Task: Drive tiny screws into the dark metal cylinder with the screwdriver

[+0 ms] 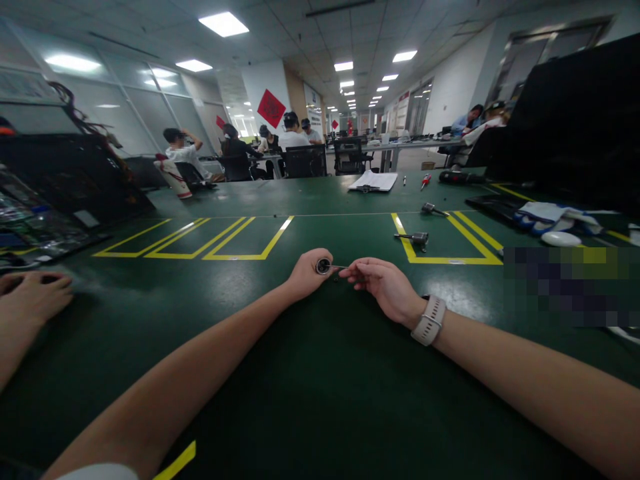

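My left hand (311, 272) is wrapped round a small cylindrical metal part (323, 266), its round dark end turned toward me. A thin metal rod (340, 267) runs from that end to the fingertips of my right hand (383, 283), which pinch it. The rod's tip is too small to make out. A tiny dark piece (335, 280) shows just below the rod. Beyond my right hand, a dark cylindrical part with a shaft (419, 238) lies inside a yellow-taped area, and a similar part (433, 209) lies farther back.
Another person's hand (35, 297) rests at the left of the green table (240, 413). Farther off lie a clipboard with paper (374, 181), a red-handled screwdriver (425, 181) and a dark power tool (461, 177). Gloves (557, 218) and a white oval object (561, 239) are at right.
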Action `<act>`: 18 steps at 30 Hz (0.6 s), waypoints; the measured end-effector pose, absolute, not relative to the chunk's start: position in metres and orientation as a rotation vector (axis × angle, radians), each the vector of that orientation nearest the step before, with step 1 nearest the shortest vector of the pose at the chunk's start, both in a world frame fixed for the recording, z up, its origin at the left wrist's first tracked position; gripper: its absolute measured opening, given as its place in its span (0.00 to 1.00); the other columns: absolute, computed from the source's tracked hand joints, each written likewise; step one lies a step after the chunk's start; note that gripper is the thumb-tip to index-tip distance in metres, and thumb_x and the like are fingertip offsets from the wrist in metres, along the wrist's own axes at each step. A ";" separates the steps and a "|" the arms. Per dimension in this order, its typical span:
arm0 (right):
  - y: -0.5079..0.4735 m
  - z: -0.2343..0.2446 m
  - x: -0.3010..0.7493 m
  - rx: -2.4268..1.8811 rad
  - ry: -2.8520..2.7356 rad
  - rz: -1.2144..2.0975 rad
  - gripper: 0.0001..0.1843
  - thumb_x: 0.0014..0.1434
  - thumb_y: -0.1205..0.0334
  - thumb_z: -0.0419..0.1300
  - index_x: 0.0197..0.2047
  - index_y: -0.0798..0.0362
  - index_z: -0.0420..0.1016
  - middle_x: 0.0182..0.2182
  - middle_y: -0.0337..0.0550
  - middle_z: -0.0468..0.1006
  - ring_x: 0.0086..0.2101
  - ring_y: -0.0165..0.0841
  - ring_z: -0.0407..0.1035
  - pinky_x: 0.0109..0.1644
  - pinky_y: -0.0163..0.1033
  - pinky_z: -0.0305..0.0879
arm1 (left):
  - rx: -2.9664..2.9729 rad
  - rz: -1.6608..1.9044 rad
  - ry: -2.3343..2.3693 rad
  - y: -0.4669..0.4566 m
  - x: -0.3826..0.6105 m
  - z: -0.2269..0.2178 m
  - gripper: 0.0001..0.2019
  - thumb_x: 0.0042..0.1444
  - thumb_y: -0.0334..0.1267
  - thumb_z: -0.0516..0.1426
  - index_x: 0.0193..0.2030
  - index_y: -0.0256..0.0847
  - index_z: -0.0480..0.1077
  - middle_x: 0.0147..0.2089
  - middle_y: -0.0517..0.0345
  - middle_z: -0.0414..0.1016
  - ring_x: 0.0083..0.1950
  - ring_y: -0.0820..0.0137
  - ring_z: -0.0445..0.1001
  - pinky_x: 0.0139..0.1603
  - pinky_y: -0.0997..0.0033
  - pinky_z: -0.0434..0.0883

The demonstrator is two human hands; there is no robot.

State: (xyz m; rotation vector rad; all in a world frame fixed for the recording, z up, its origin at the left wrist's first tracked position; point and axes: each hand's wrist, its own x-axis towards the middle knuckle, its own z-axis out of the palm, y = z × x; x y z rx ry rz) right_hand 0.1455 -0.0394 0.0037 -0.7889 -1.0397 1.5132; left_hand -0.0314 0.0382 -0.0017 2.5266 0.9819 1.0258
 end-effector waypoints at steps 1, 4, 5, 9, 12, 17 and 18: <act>-0.040 0.003 0.145 -0.794 -1.052 1.481 0.06 0.51 0.63 0.57 0.31 0.54 0.74 0.32 0.44 0.78 0.34 0.33 0.67 0.37 0.40 0.59 | 2.544 1.027 1.009 0.038 -0.031 -0.002 0.09 0.50 0.36 0.56 0.24 0.38 0.61 0.25 0.64 0.61 0.27 0.75 0.61 0.29 0.75 0.60; -0.043 0.003 0.142 -0.836 -1.124 1.368 0.05 0.51 0.64 0.57 0.31 0.54 0.74 0.33 0.44 0.78 0.34 0.33 0.67 0.37 0.40 0.59 | 2.657 0.990 1.106 0.038 -0.032 -0.002 0.07 0.51 0.34 0.55 0.25 0.38 0.62 0.26 0.62 0.63 0.29 0.74 0.63 0.30 0.73 0.60; -0.044 0.003 0.141 -0.857 -1.151 1.342 0.06 0.51 0.64 0.57 0.31 0.54 0.74 0.33 0.44 0.78 0.34 0.33 0.67 0.37 0.40 0.59 | 2.707 0.963 1.133 0.037 -0.032 -0.002 0.06 0.51 0.33 0.54 0.25 0.38 0.63 0.27 0.62 0.64 0.29 0.73 0.63 0.31 0.72 0.60; -0.045 0.004 0.142 -0.883 -1.207 1.362 0.06 0.52 0.64 0.56 0.31 0.54 0.74 0.34 0.45 0.78 0.34 0.34 0.67 0.37 0.41 0.59 | 2.815 0.894 1.146 0.037 -0.033 -0.002 0.05 0.52 0.31 0.54 0.26 0.38 0.63 0.27 0.61 0.65 0.31 0.71 0.64 0.33 0.70 0.60; -0.043 0.005 0.144 -0.847 -1.163 1.432 0.06 0.52 0.64 0.56 0.31 0.55 0.74 0.33 0.45 0.78 0.34 0.34 0.67 0.38 0.41 0.59 | 2.769 0.912 1.066 0.036 -0.032 -0.001 0.06 0.51 0.32 0.55 0.25 0.38 0.62 0.26 0.61 0.64 0.29 0.72 0.64 0.32 0.72 0.60; -0.038 0.004 0.147 -0.799 -1.055 1.536 0.05 0.50 0.64 0.58 0.30 0.55 0.74 0.31 0.44 0.79 0.32 0.32 0.67 0.38 0.40 0.58 | 2.605 1.029 0.977 0.036 -0.032 0.000 0.07 0.50 0.35 0.56 0.24 0.38 0.62 0.25 0.64 0.62 0.27 0.75 0.62 0.29 0.75 0.59; -0.037 0.004 0.147 -0.791 -1.046 1.550 0.05 0.50 0.64 0.58 0.30 0.54 0.74 0.31 0.44 0.79 0.32 0.32 0.68 0.38 0.40 0.58 | 2.578 1.044 0.962 0.037 -0.032 -0.001 0.08 0.50 0.36 0.56 0.24 0.38 0.62 0.25 0.64 0.62 0.27 0.75 0.62 0.29 0.75 0.60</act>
